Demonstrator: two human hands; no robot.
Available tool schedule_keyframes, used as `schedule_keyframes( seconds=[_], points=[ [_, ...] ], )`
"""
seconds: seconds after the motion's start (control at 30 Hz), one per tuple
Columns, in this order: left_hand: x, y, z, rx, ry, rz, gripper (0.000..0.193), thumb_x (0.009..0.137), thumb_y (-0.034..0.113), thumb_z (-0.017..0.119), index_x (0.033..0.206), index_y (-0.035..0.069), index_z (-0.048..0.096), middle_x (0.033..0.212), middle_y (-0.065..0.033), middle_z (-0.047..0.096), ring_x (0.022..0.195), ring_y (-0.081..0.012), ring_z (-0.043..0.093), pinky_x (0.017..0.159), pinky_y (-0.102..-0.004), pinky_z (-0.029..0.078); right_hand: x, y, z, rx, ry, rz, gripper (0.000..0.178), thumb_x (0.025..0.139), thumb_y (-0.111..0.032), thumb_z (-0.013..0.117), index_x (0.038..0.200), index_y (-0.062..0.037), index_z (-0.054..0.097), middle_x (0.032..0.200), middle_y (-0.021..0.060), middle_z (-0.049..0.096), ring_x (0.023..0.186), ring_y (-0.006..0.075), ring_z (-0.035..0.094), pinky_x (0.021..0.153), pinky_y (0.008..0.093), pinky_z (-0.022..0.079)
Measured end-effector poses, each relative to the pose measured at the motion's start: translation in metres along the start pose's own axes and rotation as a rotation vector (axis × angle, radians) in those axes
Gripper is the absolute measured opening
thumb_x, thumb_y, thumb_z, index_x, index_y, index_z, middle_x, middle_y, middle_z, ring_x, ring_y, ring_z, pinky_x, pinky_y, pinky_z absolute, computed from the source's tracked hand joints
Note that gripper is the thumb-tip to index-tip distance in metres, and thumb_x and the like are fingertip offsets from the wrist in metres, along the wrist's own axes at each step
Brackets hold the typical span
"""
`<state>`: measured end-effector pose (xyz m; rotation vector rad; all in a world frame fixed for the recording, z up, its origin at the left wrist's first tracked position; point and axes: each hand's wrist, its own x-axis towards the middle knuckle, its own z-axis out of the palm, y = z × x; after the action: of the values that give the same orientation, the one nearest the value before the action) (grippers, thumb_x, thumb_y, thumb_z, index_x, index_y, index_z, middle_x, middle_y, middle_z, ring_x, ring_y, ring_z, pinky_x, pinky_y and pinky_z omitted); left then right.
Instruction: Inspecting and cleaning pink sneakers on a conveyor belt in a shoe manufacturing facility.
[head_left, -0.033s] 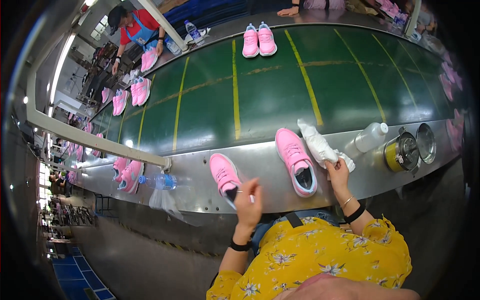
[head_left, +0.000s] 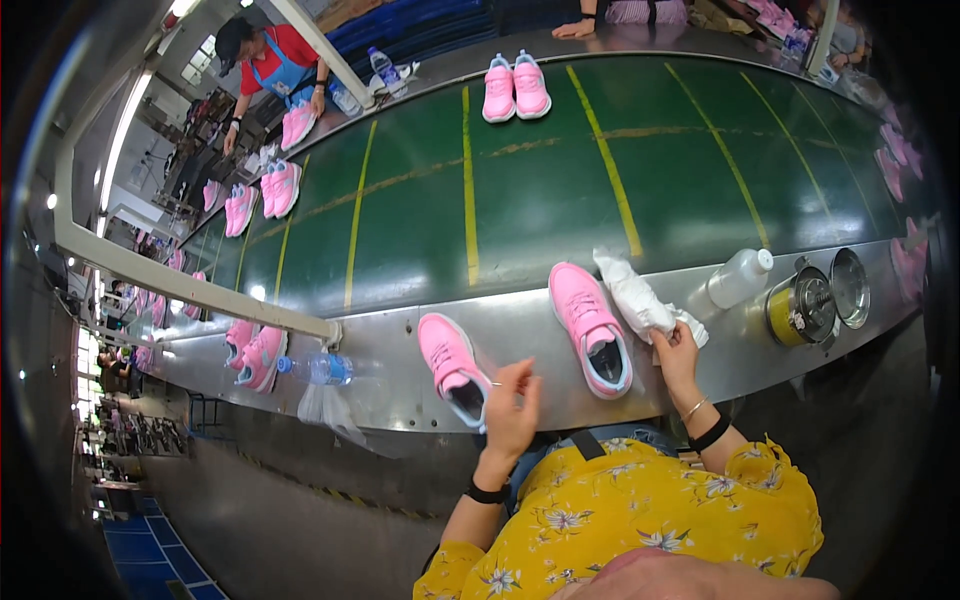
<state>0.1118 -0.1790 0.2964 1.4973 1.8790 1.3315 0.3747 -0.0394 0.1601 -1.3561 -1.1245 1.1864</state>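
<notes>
Two pink sneakers with pale blue linings lie on the metal ledge before me. Just right of the left sneaker (head_left: 447, 352), my left hand (head_left: 512, 408) hangs with its fingers curled in. A small pale tip shows at those fingers; what it belongs to is too small to make out. The right sneaker (head_left: 584, 312) has its strap across the top and a dark insole inside. Beside it, my right hand (head_left: 677, 355) pinches the near end of a crumpled white cloth (head_left: 630, 285).
A green conveyor belt (head_left: 420, 220) with yellow lines runs beyond the ledge, carrying pink sneaker pairs (head_left: 515, 88). Right of the cloth stand a white plastic bottle (head_left: 738, 280) and a yellow-sided metal pot (head_left: 790, 310). A water bottle (head_left: 318, 368) lies left. A co-worker (head_left: 268, 60) handles shoes opposite.
My left hand has drawn slightly right, away from the left sneaker, so more of that shoe's opening shows. My right hand stays on the cloth.
</notes>
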Motion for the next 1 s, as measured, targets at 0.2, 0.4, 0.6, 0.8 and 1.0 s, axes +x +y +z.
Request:
schedule_keyframes(
  seconds=[0.2, 0.4, 0.6, 0.8, 1.0],
  points=[
    [0.000, -0.018, 0.043, -0.111, -0.234, -0.117, 0.036, 0.093, 0.014, 0.063, 0.126, 0.002, 0.056, 0.104, -0.0162, 0.060, 0.084, -0.0240, 0.060, 0.073, -0.0320, 0.051, -0.054, -0.084, -0.006, -0.517, 0.002, -0.492, 0.061, 0.076, -0.009, 0.074, 0.129, 0.0004, 0.047, 0.127, 0.0224, 0.047, 0.117, 0.0417, 0.047, 0.103, 0.0457, 0.038],
    [-0.023, -0.076, 0.067, -0.188, -0.298, -0.374, 0.038, 0.100, 0.022, 0.055, 0.131, -0.001, 0.052, 0.095, -0.0089, 0.062, 0.084, -0.0144, 0.060, 0.075, -0.0277, 0.051, -0.088, -0.109, 0.018, -0.614, -0.556, -0.676, 0.046, 0.066, -0.022, 0.085, 0.103, -0.0084, 0.062, 0.108, 0.0144, 0.058, 0.101, 0.0363, 0.052, 0.096, 0.0485, 0.039],
    [-0.023, -0.074, 0.063, -0.524, -0.277, -0.699, 0.040, 0.100, 0.024, 0.053, 0.134, 0.003, 0.052, 0.105, -0.0090, 0.064, 0.090, -0.0173, 0.062, 0.083, -0.0289, 0.049, -0.069, -0.114, 0.011, -0.425, -0.697, -0.704, 0.033, 0.070, -0.022, 0.083, 0.091, -0.0064, 0.062, 0.105, 0.0062, 0.063, 0.102, 0.0323, 0.054, 0.094, 0.0435, 0.042],
    [-0.013, -0.032, 0.028, -1.227, -0.072, -0.583, 0.088, 0.083, 0.071, 0.058, 0.141, 0.005, 0.044, 0.134, -0.0117, 0.057, 0.120, -0.0268, 0.056, 0.103, -0.0429, 0.047, -0.079, -0.147, 0.032, -0.113, -0.987, -0.756, 0.030, 0.075, -0.020, 0.084, 0.093, -0.0069, 0.063, 0.111, 0.0071, 0.063, 0.114, 0.0347, 0.054, 0.101, 0.0433, 0.042],
    [0.005, 0.000, -0.015, -1.375, 0.125, -0.466, 0.084, 0.085, 0.066, 0.060, 0.139, 0.004, 0.045, 0.129, -0.0137, 0.060, 0.114, -0.0283, 0.060, 0.100, -0.0423, 0.049, -0.053, -0.184, 0.071, 0.102, -1.108, -0.454, 0.028, 0.088, -0.029, 0.070, 0.099, -0.0045, 0.063, 0.110, 0.0104, 0.064, 0.109, 0.0292, 0.058, 0.096, 0.0395, 0.044]
  ],
)
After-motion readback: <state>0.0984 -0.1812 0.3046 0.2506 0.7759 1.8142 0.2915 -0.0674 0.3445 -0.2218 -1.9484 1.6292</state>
